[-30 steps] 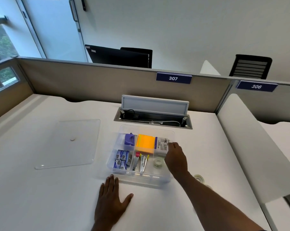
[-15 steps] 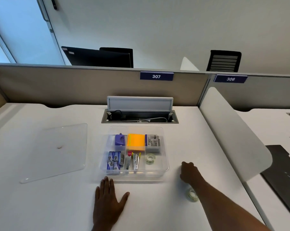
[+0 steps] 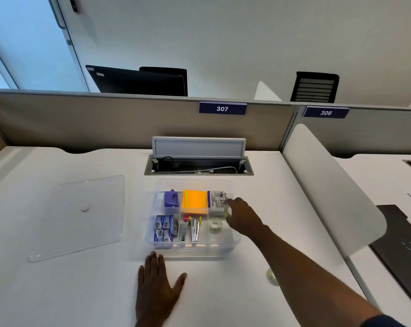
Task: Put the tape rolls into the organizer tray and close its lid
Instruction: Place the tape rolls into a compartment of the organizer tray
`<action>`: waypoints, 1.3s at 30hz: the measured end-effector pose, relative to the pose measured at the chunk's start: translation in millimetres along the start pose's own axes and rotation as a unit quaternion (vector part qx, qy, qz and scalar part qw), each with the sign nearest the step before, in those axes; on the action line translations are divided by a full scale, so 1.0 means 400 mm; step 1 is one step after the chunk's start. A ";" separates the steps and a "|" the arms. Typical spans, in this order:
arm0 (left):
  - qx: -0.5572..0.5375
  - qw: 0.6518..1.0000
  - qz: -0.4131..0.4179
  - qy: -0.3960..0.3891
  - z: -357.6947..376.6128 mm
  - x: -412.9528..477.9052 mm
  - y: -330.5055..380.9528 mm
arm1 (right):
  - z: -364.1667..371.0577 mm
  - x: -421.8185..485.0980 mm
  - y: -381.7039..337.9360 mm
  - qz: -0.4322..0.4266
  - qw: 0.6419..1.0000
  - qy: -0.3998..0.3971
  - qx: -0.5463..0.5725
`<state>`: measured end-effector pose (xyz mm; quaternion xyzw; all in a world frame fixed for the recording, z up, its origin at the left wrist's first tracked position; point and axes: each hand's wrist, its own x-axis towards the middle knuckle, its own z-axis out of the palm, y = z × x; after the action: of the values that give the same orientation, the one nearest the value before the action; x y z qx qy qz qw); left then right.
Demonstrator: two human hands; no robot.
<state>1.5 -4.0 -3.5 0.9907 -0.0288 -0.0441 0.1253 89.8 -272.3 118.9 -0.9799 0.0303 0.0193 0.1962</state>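
A clear organizer tray point(image 3: 225, 252) sits mid-desk with its top uncovered. One tape roll point(image 3: 215, 225) lies flat in its right compartment. My right hand point(image 3: 241, 214) hovers over that compartment, fingers shut on a second tape roll point(image 3: 227, 210) held on edge. A third tape roll point(image 3: 272, 276) lies on the desk to the tray's right, partly hidden by my forearm. My left hand point(image 3: 157, 287) rests flat on the desk in front of the tray, fingers spread. The clear lid point(image 3: 81, 215) lies flat on the desk to the left.
The tray also holds an orange sticky pad point(image 3: 194, 201), a purple item point(image 3: 171, 198), staple boxes point(image 3: 164, 228) and a white box point(image 3: 216, 200). Behind it is a cable well point(image 3: 198, 165) with its flap raised. A white divider point(image 3: 329, 187) bounds the right.
My right hand left the tray, went down to the desk on the right, and has come back over the tray holding a tape roll. The left hand stayed put.
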 end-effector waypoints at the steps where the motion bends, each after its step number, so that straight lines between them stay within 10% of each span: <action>1: 0.003 1.000 -0.002 -0.003 0.000 0.001 -0.001 | 0.008 0.001 -0.007 -0.007 0.999 -0.027 -0.015; 14: -0.029 0.999 -0.011 -0.038 -0.002 0.003 -0.002 | 0.091 -0.003 -0.008 -0.007 0.985 0.080 -0.154; 19: -0.021 0.999 -0.006 -0.030 0.003 0.004 -0.003 | 0.064 -0.025 0.045 0.164 0.965 0.174 -0.106; 27: -0.005 1.000 0.003 0.007 0.011 0.002 -0.003 | 0.057 -0.114 0.168 0.521 0.851 -0.059 0.007; 39: -0.001 1.000 0.021 0.004 0.007 -0.007 -0.007 | 0.082 -0.186 0.138 0.230 0.967 0.112 -0.002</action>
<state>-1.3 -1.7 -6.7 0.9900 -0.0487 -0.0373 0.1269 11.2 -306.8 71.2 -0.9429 0.2763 -0.0465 0.1803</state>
